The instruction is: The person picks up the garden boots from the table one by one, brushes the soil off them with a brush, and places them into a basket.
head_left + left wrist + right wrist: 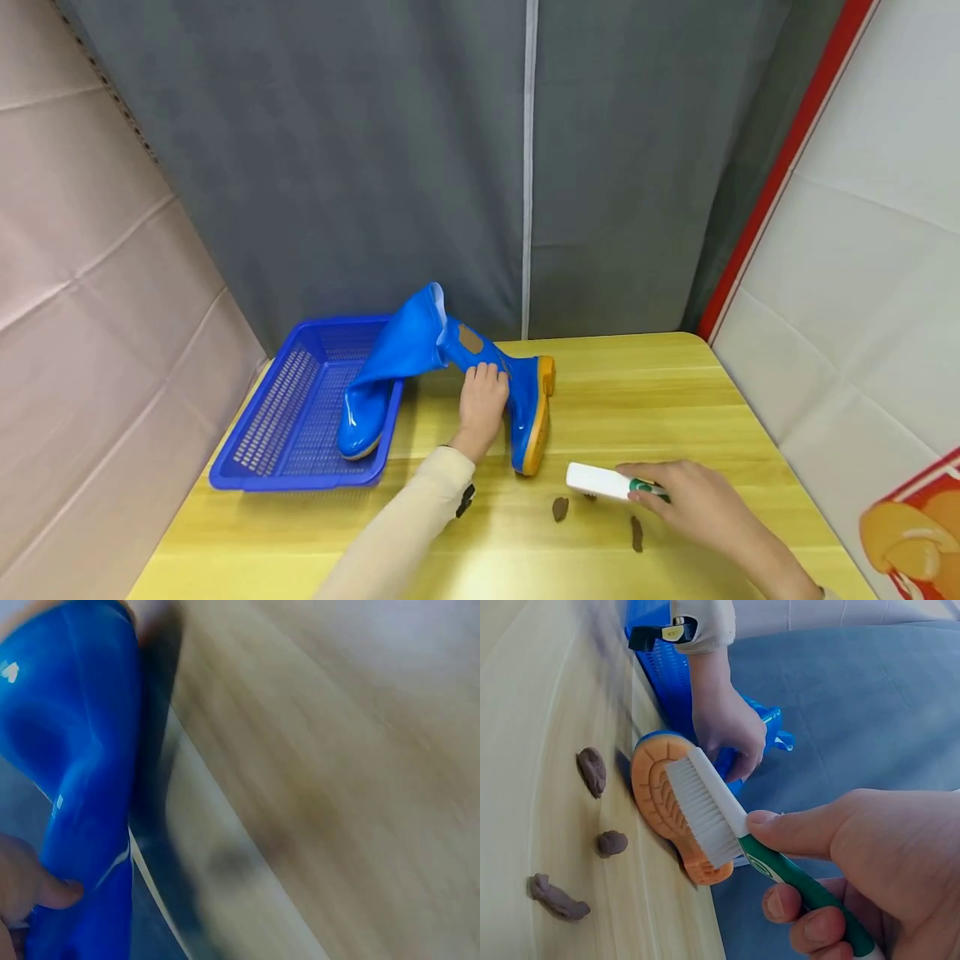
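My left hand [482,406] grips the shaft of a blue rain boot [522,400], which tilts with its toe towards me and its yellow-orange sole [646,776] facing right. A brown patch [470,339] shows on the shaft above my fingers. In my right hand [705,502] is a scrub brush [597,481] with a white head and green handle, my thumb along the handle. White bristles [697,814] overlap the sole in the right wrist view; in the head view the brush is apart from the boot, to its right. The left thumb [60,892] presses the blue rubber.
A second blue boot [405,346] leans over the right rim of a blue plastic basket [300,483] on the left of the wooden table [637,400]. Brown lumps [560,509] lie near the brush. A grey curtain [375,167] hangs behind the table.
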A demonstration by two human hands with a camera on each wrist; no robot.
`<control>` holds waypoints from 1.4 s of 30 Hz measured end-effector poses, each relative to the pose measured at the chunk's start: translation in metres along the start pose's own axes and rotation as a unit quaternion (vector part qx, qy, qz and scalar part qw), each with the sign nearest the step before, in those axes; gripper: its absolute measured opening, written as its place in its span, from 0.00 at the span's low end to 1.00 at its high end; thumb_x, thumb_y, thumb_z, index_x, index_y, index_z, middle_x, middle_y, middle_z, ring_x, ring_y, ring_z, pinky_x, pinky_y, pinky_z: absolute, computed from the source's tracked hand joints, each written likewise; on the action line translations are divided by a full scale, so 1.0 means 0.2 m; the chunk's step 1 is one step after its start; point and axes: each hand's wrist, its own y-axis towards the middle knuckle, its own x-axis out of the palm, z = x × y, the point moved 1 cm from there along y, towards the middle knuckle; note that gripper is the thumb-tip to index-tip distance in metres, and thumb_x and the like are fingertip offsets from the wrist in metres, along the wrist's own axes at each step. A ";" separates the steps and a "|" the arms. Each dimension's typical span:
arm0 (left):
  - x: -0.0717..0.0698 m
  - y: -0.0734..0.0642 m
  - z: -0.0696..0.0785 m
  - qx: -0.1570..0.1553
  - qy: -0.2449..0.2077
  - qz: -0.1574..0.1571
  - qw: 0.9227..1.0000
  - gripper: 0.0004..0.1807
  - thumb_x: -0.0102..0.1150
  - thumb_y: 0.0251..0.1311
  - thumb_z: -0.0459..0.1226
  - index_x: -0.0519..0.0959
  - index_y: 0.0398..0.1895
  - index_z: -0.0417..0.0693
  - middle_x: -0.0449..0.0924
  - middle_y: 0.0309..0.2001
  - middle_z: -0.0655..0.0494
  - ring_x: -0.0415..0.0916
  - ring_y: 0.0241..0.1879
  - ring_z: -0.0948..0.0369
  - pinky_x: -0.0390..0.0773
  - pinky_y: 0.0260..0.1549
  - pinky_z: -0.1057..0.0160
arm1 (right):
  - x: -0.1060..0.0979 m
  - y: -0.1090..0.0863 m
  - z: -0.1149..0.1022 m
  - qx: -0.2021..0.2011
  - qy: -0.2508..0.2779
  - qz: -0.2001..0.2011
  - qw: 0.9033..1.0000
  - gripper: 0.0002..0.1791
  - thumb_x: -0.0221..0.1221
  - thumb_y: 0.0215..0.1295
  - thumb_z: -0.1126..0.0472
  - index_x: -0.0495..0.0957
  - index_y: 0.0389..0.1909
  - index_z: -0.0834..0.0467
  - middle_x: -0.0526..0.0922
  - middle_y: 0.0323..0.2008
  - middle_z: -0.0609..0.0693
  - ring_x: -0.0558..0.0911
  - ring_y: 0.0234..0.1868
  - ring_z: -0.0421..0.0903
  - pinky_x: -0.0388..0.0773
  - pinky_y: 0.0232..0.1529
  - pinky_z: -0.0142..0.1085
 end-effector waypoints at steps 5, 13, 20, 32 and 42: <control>-0.03 0.06 -0.02 0.012 -0.035 0.082 0.996 0.03 0.65 0.55 0.38 0.83 0.33 0.55 0.78 0.32 0.58 0.71 0.38 0.58 0.70 0.39 0.62 | 0.00 0.00 0.00 0.019 -0.005 -0.007 1.000 0.19 0.63 0.57 0.48 0.78 0.51 0.35 0.76 0.22 0.33 0.59 0.16 0.30 0.57 0.18 0.25; -0.22 0.14 0.09 0.033 -0.097 0.141 0.985 0.05 0.66 0.51 0.40 0.85 0.33 0.56 0.84 0.34 0.60 0.76 0.33 0.61 0.74 0.28 0.65 | -0.03 0.02 -0.04 0.042 -0.010 -0.011 0.999 0.19 0.64 0.56 0.48 0.78 0.51 0.33 0.82 0.31 0.34 0.64 0.20 0.32 0.60 0.22 0.26; -0.19 0.07 0.19 0.016 -0.130 0.141 0.981 0.02 0.66 0.52 0.43 0.85 0.29 0.60 0.84 0.30 0.64 0.77 0.30 0.63 0.75 0.20 0.67 | -0.05 0.02 -0.03 0.050 -0.015 -0.004 0.999 0.19 0.63 0.56 0.46 0.79 0.50 0.34 0.81 0.31 0.34 0.63 0.19 0.31 0.60 0.21 0.26; -0.02 -0.15 0.36 0.008 -0.191 0.012 0.981 0.08 0.67 0.50 0.48 0.83 0.23 0.57 0.83 0.23 0.62 0.76 0.22 0.62 0.73 0.14 0.64 | -0.01 0.04 0.00 0.061 -0.021 -0.023 0.998 0.19 0.64 0.56 0.48 0.80 0.51 0.37 0.86 0.41 0.43 0.67 0.23 0.36 0.60 0.22 0.28; -0.11 -0.13 0.39 0.007 -0.204 -0.012 0.979 0.10 0.68 0.49 0.50 0.82 0.24 0.56 0.82 0.25 0.63 0.76 0.22 0.63 0.74 0.15 0.65 | -0.02 0.04 0.01 0.081 -0.020 -0.003 0.997 0.20 0.64 0.56 0.48 0.80 0.52 0.39 0.74 0.19 0.39 0.61 0.16 0.35 0.58 0.17 0.28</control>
